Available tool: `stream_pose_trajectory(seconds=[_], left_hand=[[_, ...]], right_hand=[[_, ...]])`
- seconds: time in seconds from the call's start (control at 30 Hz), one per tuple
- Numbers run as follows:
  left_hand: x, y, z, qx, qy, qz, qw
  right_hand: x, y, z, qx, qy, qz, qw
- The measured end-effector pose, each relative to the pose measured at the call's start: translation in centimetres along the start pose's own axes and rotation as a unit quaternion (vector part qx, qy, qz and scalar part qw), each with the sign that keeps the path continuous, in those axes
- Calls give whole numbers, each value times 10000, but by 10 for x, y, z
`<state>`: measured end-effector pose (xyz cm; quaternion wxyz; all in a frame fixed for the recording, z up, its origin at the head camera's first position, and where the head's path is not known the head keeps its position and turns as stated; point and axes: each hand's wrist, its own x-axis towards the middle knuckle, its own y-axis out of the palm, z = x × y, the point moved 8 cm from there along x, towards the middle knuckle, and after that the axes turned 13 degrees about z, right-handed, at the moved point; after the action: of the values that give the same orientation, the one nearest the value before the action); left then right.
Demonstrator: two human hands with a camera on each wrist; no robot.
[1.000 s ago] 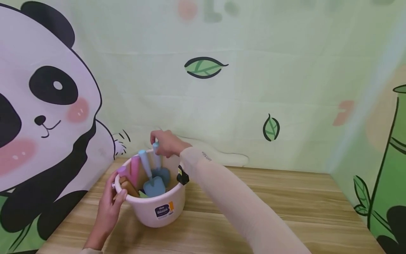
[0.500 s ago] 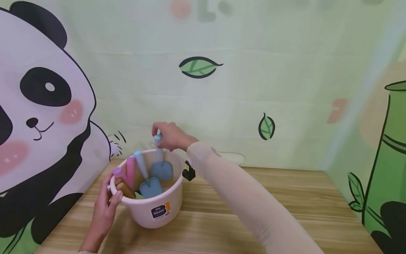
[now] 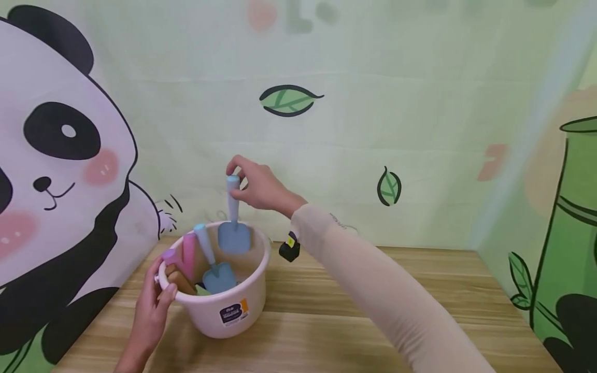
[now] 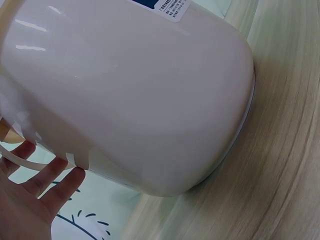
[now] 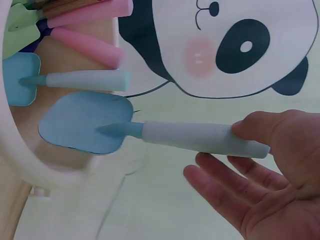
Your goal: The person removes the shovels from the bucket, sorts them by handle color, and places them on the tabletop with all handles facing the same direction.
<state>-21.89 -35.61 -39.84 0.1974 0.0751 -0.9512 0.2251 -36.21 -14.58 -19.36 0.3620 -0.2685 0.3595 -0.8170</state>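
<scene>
Right hand [image 3: 261, 185] pinches a smooth, rounded blue shovel [image 3: 234, 239]; left hand [image 3: 152, 312] grips the glossy bucket [image 3: 200, 312].

Drawn panda [image 3: 65, 199], leaf drawings [image 3: 287, 101], drawn bamboo [image 3: 566, 233], wood-grain tabletop [image 3: 326, 316]

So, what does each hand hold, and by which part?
Right hand: the higher blue trowel, by its upper handle. Left hand: the pink bucket, at its rim.

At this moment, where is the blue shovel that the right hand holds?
In the head view, left of centre, the held shovel points down from the right hand, its blade at the mouth of the pale bucket, behind another blue shovel.
</scene>
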Motion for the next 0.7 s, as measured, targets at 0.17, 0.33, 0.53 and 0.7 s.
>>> stream_pose_trajectory(seconds=[0.17,0.33,0.53,0.7], left_hand=[[-1,0,0,-34,-37,34,10000],[1,0,2,-16,-117,117,9999],[0,0,3,-13,-156,116,9998],[0,1,4,-4,-186,126,9997]], right_hand=[[-8,-16,-1,171,-133,-269,9994],[-18,-31,-5,295,-245,-644,9972],[-29,-45,-11,585,-386,-1053,9920],[-40,-59,-16,709,-399,-1274,9885]])
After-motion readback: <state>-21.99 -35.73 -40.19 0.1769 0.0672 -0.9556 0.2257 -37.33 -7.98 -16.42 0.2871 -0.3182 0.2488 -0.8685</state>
